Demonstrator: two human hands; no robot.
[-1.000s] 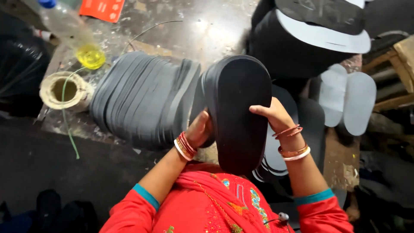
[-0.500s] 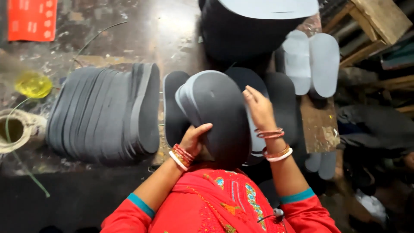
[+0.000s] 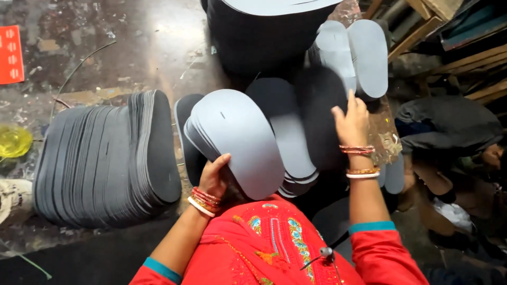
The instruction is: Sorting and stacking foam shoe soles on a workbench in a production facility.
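Note:
My left hand (image 3: 214,177) grips the lower edge of a small stack of grey sole-shaped foam sheets (image 3: 237,140), held tilted over the floor. My right hand (image 3: 351,124) reaches further right, its fingers spread on a dark sole sheet (image 3: 319,113) that looks blurred. More grey soles (image 3: 285,132) lie overlapped under and between both hands. Both wrists carry bangles, and the sleeves are red with teal cuffs.
A long fanned row of dark soles (image 3: 113,158) lies on the left. A tall dark stack (image 3: 264,31) stands at the top, with two pale soles (image 3: 354,53) beside it. Wooden frames (image 3: 443,37) and dark cloth (image 3: 449,124) are on the right. A yellow bottle (image 3: 13,141) sits far left.
The view has shifted right. The single dark sole held upright by both hands has gone down; my left hand now holds a tilted grey stack and my right hand has moved out to the right.

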